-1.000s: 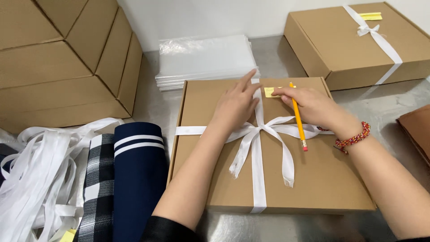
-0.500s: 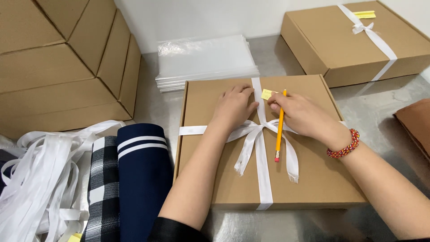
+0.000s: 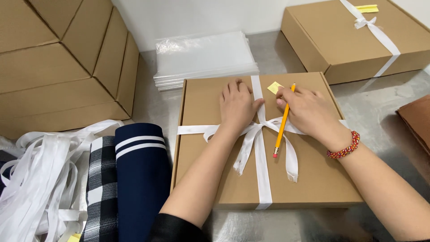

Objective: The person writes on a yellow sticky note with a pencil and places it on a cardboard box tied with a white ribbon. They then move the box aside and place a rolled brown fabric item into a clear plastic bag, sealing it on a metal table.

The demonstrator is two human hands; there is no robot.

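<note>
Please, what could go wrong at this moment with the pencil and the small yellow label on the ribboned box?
1. The small yellow label lies close to the white ribbon; the pencil in the right hand might catch the ribbon or push the label.
2. The left hand presses beside the bow; a sliding palm could perhaps loosen it on the box.

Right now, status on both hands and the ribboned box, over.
Left hand flat on the cardboard box, beside the white ribbon bow. Right hand grips a yellow pencil, by the small yellow sticker. Nothing blocking.
</note>
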